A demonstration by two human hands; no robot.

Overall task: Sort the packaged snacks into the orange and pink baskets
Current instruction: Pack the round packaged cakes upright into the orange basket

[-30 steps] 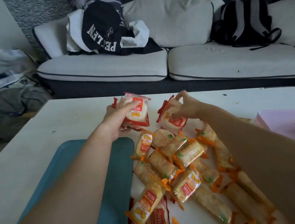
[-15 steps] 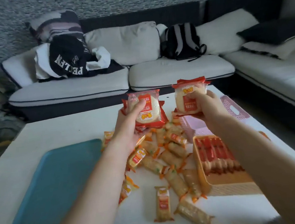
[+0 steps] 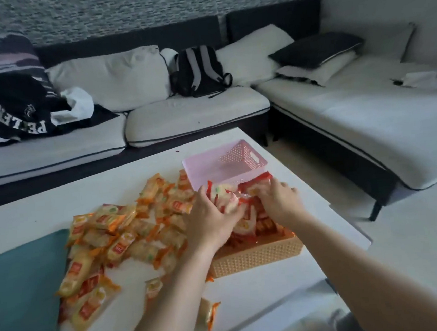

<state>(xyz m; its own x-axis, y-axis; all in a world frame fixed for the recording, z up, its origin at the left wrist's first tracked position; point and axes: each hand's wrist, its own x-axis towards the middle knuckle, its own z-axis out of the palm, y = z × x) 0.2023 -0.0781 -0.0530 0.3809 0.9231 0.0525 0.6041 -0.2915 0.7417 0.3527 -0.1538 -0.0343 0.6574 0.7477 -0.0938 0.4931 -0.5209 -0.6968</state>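
Red-wrapped snacks [image 3: 262, 222] in orange basket [image 3: 257, 257]; pink basket [image 3: 201, 166] seemingly bare.

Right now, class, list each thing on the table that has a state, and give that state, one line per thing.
Orange basket: partly filled with red-wrapped snacks.
Pink basket: appears empty.
Left hand: gripping a red-wrapped snack over the orange basket.
Right hand: down among the red packs in the orange basket; grip unclear.
Orange-wrapped snacks: loose pile on the table, unsorted.

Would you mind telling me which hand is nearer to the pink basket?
Right. The right hand sits just below the pink basket rim; the left hand is farther back, holding a red packet.
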